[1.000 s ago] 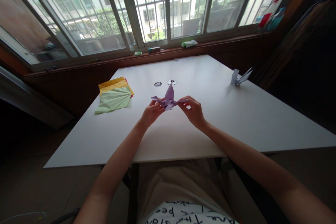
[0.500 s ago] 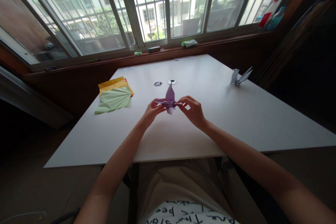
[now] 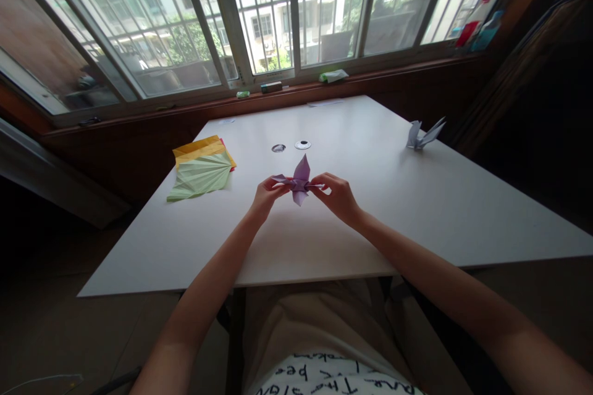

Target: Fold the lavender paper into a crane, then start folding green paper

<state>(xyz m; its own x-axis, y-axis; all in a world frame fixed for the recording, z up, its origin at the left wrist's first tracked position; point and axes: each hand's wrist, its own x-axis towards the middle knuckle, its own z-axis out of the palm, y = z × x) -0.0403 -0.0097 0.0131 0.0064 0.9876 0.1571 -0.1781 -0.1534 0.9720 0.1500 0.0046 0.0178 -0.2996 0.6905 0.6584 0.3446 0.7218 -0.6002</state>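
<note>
A purple folded paper crane [image 3: 300, 184] is held above the white table [image 3: 296, 247], its two wings spread away from and toward me. My left hand [image 3: 267, 196] is closed on the pointed end at its left side. On the other side, the thumb and fingers of my right hand [image 3: 337, 195] pinch the right pointed end. Part of each end is covered by the fingers.
Left on the table lie a pleated green sheet [image 3: 200, 176] and yellow paper [image 3: 199, 149]. A pale folded paper crane [image 3: 423, 134] stands at the right. Two round fittings, one silver [image 3: 278, 148] and one dark-centred [image 3: 302, 144], sit beyond my hands. Windows line the back.
The purple crane's far wing has tipped lower and the near wing reaches slightly further toward me. Both hands keep their hold, with the right shifted a little left.
</note>
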